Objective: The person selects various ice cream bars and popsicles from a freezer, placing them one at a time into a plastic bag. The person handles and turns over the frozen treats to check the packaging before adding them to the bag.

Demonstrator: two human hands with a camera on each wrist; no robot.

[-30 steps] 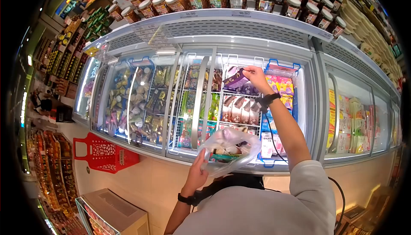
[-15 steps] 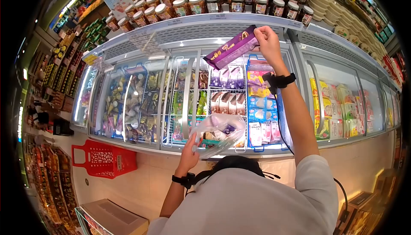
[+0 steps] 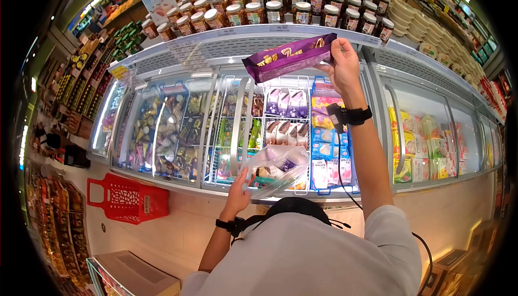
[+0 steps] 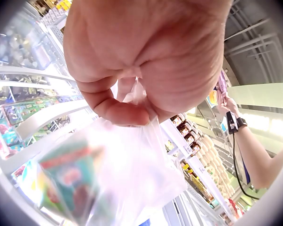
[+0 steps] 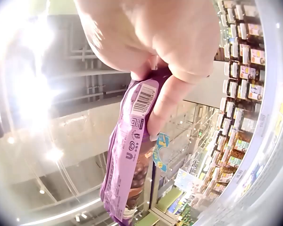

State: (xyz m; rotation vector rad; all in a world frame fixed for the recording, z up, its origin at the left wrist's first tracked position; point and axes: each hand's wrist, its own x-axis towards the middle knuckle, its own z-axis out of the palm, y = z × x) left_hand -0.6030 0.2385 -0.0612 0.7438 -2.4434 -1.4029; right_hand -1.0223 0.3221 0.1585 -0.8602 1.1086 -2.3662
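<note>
My right hand (image 3: 346, 69) pinches one end of a long purple ice cream packet (image 3: 291, 58), raised over the back rim of the chest freezer. In the right wrist view, the packet (image 5: 127, 141) shows a barcode and points away from the fingers. Lower down, my left hand (image 3: 236, 196) grips the edge of a clear plastic bag (image 3: 270, 188). Several packets, one teal and one purple and white, show through the bag. The left wrist view has the bag's gathered film (image 4: 141, 155) between thumb and fingers. White-and-purple packs (image 3: 286, 103) stand in the freezer basket beneath the raised packet.
Brown-and-white packs (image 3: 286, 134) and blue packs (image 3: 326, 139) fill other baskets in the freezer. Sliding glass lids with a curved handle (image 3: 236, 123) lie to the left. Lidded jars (image 3: 274, 12) line the shelf behind. On the floor at left is a red shopping basket (image 3: 135, 201).
My right hand has lifted the purple packet out of the freezer, up and to the right, and turned it nearly level. The left hand has shifted slightly left with the bag.
</note>
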